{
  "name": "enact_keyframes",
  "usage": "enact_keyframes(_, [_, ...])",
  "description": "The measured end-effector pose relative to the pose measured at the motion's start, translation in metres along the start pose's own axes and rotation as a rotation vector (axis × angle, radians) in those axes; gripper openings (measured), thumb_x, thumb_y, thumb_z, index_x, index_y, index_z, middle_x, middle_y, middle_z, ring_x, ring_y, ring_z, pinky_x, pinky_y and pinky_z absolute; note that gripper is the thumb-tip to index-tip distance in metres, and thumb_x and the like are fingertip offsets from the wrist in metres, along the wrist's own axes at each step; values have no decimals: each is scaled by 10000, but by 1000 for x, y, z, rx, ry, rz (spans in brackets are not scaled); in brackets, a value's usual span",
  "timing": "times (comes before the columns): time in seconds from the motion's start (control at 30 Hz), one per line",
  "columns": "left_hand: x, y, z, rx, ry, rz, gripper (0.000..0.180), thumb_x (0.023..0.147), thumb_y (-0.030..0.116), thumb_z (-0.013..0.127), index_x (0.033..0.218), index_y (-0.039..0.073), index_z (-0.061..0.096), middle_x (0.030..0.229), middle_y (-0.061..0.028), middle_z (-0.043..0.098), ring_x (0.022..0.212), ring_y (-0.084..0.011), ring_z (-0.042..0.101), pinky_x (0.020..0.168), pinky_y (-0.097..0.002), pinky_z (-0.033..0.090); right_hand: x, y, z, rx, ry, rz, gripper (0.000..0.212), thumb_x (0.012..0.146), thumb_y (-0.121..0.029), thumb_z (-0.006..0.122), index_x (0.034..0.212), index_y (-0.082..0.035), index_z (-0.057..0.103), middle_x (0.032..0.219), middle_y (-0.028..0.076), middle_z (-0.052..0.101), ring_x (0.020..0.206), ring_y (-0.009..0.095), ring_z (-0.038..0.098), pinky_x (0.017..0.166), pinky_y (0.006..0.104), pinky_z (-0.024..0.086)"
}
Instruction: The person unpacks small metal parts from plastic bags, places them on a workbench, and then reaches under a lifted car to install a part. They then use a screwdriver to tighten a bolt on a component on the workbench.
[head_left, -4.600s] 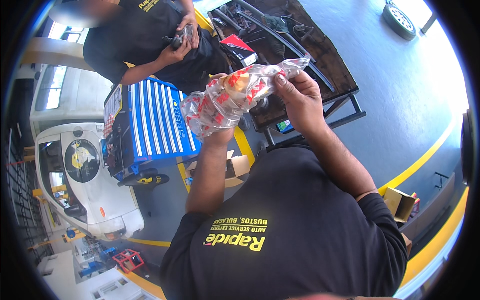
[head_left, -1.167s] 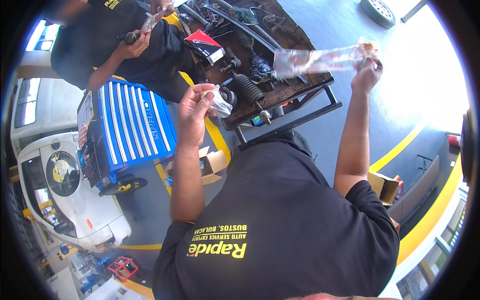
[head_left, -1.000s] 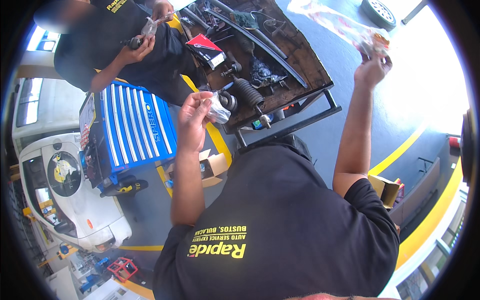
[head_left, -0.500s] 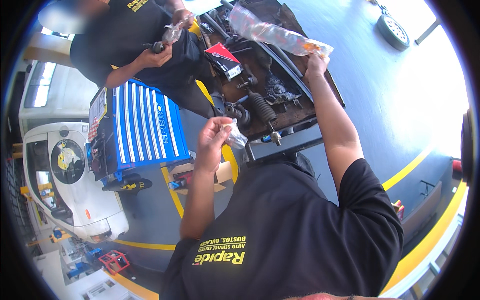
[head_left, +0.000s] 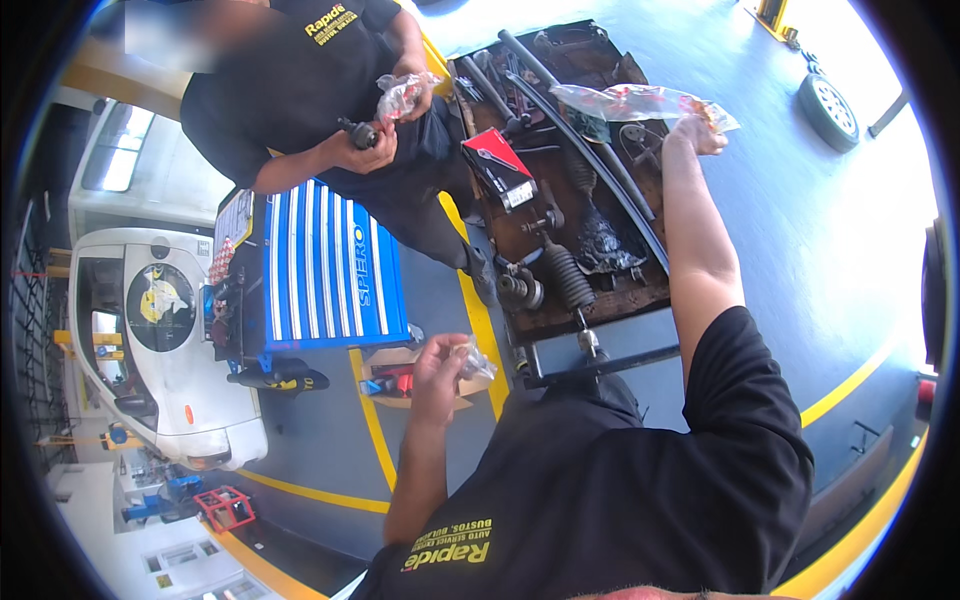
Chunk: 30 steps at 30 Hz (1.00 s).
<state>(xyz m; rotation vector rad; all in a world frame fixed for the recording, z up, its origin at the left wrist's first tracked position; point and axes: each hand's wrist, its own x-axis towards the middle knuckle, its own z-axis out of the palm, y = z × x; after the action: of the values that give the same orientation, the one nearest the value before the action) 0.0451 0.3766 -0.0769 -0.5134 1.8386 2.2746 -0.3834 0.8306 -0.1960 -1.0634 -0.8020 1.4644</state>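
Right hand [head_left: 702,137] closed on one end of long clear bag [head_left: 628,101]; bag trails left of that grip, above the cart [head_left: 640,296]. Left hand [head_left: 434,380] pinches small clear bag [head_left: 479,363]. Between grips, on cart: bellows [head_left: 567,274]. Left of right grip: red-black box [head_left: 499,166]. Up-left of left grip: blue tool chest [head_left: 330,270].

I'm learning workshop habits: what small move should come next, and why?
Probably lower the right hand and lay the long clear bag on the brown-topped table: the bag stretches from that hand across the tabletop in this view, and the left hand is occupied with a smaller clear bag.
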Motion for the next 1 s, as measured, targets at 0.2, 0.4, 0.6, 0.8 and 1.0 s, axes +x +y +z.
enact_keyframes(0.2, [-7, -4, -17, 16, 150, -86, 151, 1045, 86, 596, 1190, 48, 615, 1056, -56, 686, 909, -110, 672, 793, -274, 567, -2, 1, 16, -432, -373, -833, 205, 862, 26, 636, 1052, 27, 558, 1125, 216, 539, 1144, 385, 546, 973, 516, 497])
enact_keyframes(0.4, [-7, -4, -21, 14, 185, -59, 153, 1031, 87, 609, 1178, 49, 621, 1065, -55, 691, 910, -111, 677, 782, -281, 576, -49, 58, -6, -818, -1296, -797, 287, 873, 24, 582, 1154, -28, 593, 1189, 205, 628, 1206, 426, 580, 1051, 491, 478])
enact_keyframes(0.6, [-5, -7, -29, -43, 237, -61, 186, 1011, 59, 627, 1193, 24, 617, 1112, -83, 674, 940, -125, 668, 818, -280, 549, -37, 58, 24, -1283, -1466, -665, 430, 925, -86, 612, 1353, -62, 569, 1399, 185, 593, 1361, 380, 542, 1122, 490, 457])
enact_keyframes(0.8, [8, 11, -18, -122, 144, 32, 289, 943, 1, 607, 1231, 14, 590, 1132, -79, 648, 1005, -142, 651, 900, -309, 542, -3, -9, 1, -1286, -1289, -769, 734, 832, 9, 649, 1525, -23, 409, 1528, 245, 478, 1434, 409, 461, 1159, 455, 442])
enact_keyframes(1.0, [50, 39, 16, -98, -39, 176, 468, 865, -6, 615, 1327, 1, 543, 1154, -75, 602, 1035, -160, 636, 942, -333, 543, -80, -120, -126, -614, -1509, -299, 684, 824, 28, 641, 1484, -56, 481, 1399, 180, 604, 1298, 319, 600, 1062, 402, 510])
